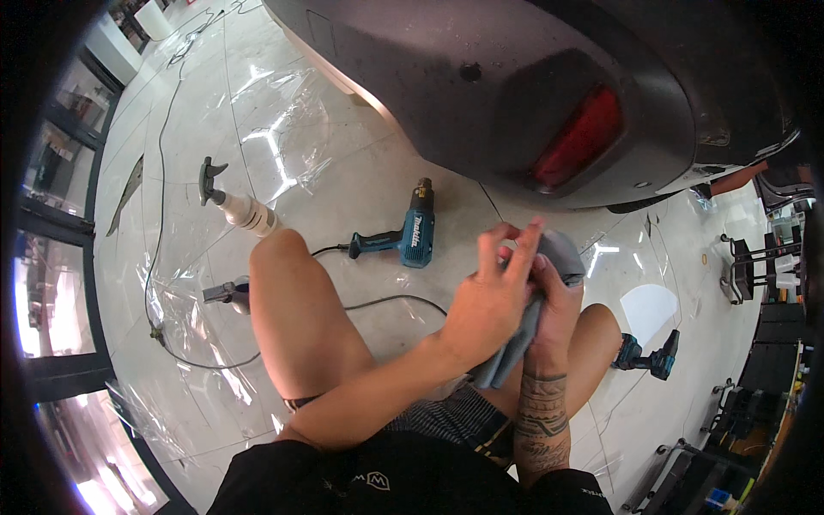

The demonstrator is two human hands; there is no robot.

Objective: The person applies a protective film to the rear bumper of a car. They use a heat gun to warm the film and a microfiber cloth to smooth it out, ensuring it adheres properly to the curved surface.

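A folded grey cloth (pixel 562 256) is gathered at my right hand (pixel 554 300), and its loose end hangs down over my right thigh. The right fingers are closed round it, with the thumb up along its side. My left hand (pixel 491 302) lies close against the cloth from the left. Its visible fingers are raised, bent and apart; the ones towards the cloth are partly hidden. Just beyond both hands is the dark grey rear bumper (pixel 481 129) of a car, with a red reflector (pixel 582 137) and water drops on it.
A teal heat gun (pixel 416 232) lies on the pale floor, its cord running left. A spray bottle (pixel 245 213) and another sprayer (pixel 230 293) are by my left knee. Right of my right knee are a teal cordless tool (pixel 645 356) and a white sheet (pixel 650 313). Clear film (pixel 283 129) litters the floor.
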